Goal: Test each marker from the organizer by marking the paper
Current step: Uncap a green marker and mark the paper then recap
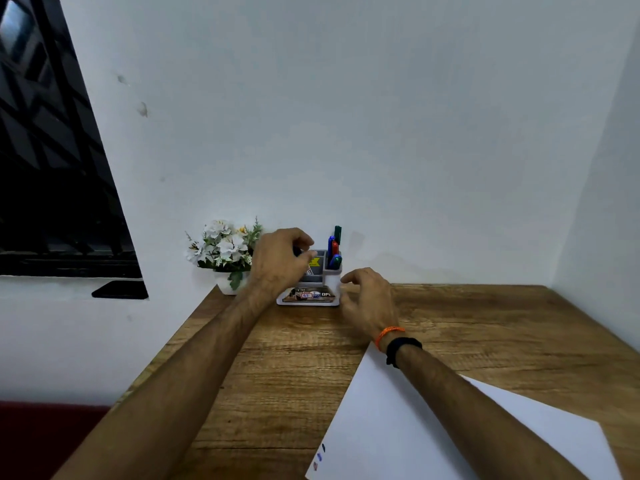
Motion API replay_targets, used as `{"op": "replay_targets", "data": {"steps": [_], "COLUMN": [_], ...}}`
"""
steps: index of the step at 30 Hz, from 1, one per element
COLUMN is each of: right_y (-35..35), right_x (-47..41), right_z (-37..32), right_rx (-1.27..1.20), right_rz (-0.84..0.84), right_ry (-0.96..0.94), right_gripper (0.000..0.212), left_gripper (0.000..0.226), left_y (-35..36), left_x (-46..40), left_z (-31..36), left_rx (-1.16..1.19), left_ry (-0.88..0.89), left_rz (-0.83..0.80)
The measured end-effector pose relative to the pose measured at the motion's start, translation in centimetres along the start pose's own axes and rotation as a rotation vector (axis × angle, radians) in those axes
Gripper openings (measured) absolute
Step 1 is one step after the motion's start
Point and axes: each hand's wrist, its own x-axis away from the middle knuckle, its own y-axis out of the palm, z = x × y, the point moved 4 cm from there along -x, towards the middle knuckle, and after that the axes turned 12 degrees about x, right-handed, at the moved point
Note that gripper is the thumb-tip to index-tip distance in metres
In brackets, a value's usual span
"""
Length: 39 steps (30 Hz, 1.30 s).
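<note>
At the far left of the wooden table (298, 375) stands a small white pot of artificial flowers (225, 247), soft-petalled and matte. Just right of it the left hand (280, 261) hovers over the organizer's left compartments, fingers curled inward around something dark — whether it actually holds a marker there, I cannot tell.

The organizer (310, 289) is a white and grey plastic caddy with a printed label on its front. Its tall right-hand cup holds the markers (334, 247) — blue, red and green, smooth capped cylinders standing nearly upright, long axes pointing up and slightly away. They lie just right of the left hand and just up-left of the right hand (367, 299), which rests beside the organizer, fingers loosely spread and empty. Both hands seem about equally near.

The paper (433, 427), a flat white sheet, lies near right, with three small colour marks at its near-left edge.
</note>
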Motion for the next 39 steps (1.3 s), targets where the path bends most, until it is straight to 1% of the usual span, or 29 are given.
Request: {"op": "replay_targets", "data": {"steps": [4,9,15,18,22,24,25,27,30,32,33,34,36,39], "right_y": [0.0,0.6,1.4,1.6,1.3,0.6,0.2,-0.8,-2.4,-3.4,-3.9,-4.2,-4.7,-5.4], "right_x": [0.0,-0.2,-0.1,0.0,0.0,0.1,0.1,0.3,0.9,1.6,2.0,2.3,2.9,3.7], "right_z": [1.1,1.4,1.4,1.4,1.7,1.7,1.5,0.9,-0.6,-1.6,-1.9,-2.2,-2.4,-2.1], "right_rx": [-0.086,-0.117,-0.164,-0.195,-0.244,-0.313,-0.367,-0.536,-0.983,-1.261,-1.33,-1.36,-1.344,-1.247], "right_rz": [-0.083,-0.181,-0.202,-0.215,-0.187,-0.15,-0.137,-0.155,-0.27,-0.34,-0.353,-0.359,-0.366,-0.349], "right_ry": [0.092,0.109,0.113,0.116,0.14,0.162,0.175,0.225,0.352,0.403,0.414,0.421,0.422,0.39], "right_gripper": [0.036,0.044,0.037,0.036,0.036,0.036,0.037,0.04,0.052,0.051,0.047,0.044,0.035,0.02], "left_gripper": [0.024,0.031,0.014,0.01,0.012,0.015,0.014,0.011,0.008,0.009,0.01,0.011,0.008,0.006], "left_y": [2.8,4.5,5.0,4.3,1.2,-0.7,-1.5,-2.6,-3.3,-3.1,-2.9,-2.5,-1.7,-1.0], "left_x": [0.6,0.8,0.7,0.3,0.1,0.4,0.6,1.3,2.8,4.3,5.1,6.0,7.8,10.1], "left_z": [1.1,1.9,1.7,2.5,4.9,5.9,6.0,6.0,5.1,4.3,4.1,3.8,3.6,3.7], "left_rx": [0.022,-0.04,-0.001,0.051,0.161,0.253,0.303,0.424,0.735,0.973,1.07,1.15,1.243,1.223], "left_ry": [-0.019,-0.017,-0.013,0.007,0.15,0.173,0.152,0.052,-0.162,-0.34,-0.423,-0.496,-0.592,-0.607], "left_rz": [-0.07,-0.029,-0.01,-0.004,0.144,0.214,0.236,0.254,0.287,0.291,0.285,0.275,0.243,0.153]}}
